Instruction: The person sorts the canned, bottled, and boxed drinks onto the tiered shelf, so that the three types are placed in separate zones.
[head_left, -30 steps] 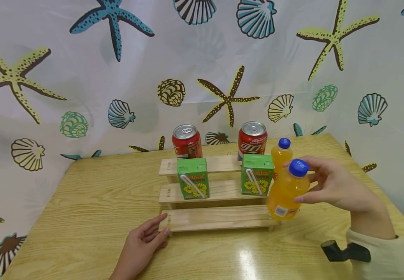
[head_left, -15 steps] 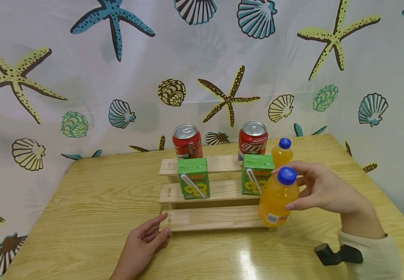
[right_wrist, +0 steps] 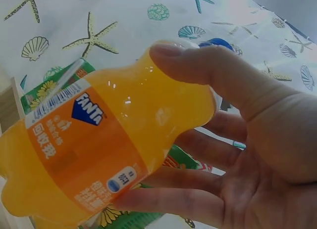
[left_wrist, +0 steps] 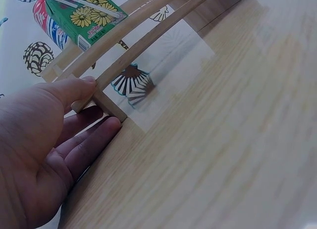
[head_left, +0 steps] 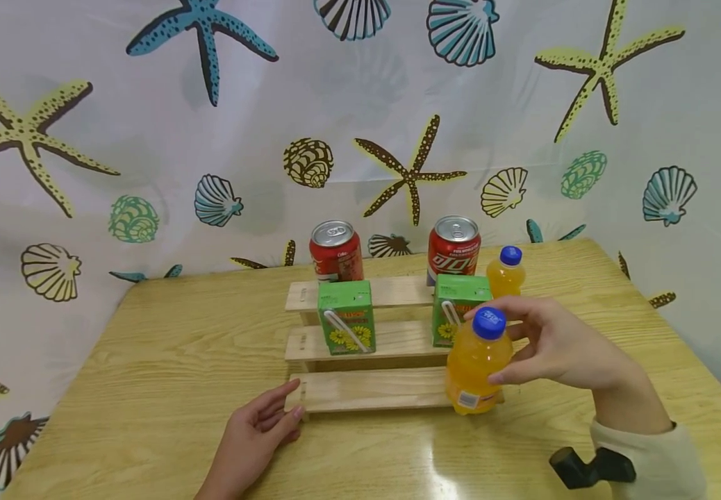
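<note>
My right hand (head_left: pixel 554 347) holds an orange Fanta bottle (head_left: pixel 479 364) with a blue cap, thumb on one side and fingers on the other. The bottle leans slightly at the right end of the bottom step of a wooden tiered rack (head_left: pixel 373 389); whether its base touches the wood, I cannot tell. In the right wrist view, the bottle's label (right_wrist: pixel 89 140) faces the camera. My left hand (head_left: pixel 254 437) grips the left end of that bottom step. In the left wrist view, the thumb lies over the step (left_wrist: pixel 148 38) and the other fingers reach beneath it.
Two green drink cartons, left (head_left: pixel 346 319) and right (head_left: pixel 454 302), stand on the middle step. Behind them are two red cans, left (head_left: pixel 335 253) and right (head_left: pixel 454 250). A second orange bottle (head_left: pixel 506 274) stands at the back right. A patterned curtain (head_left: pixel 248 125) hangs behind the table.
My right hand has carried the orange bottle left and toward me, from beside the rack to the bottom step's right end, partly covering the right carton. The left hand stays put.
</note>
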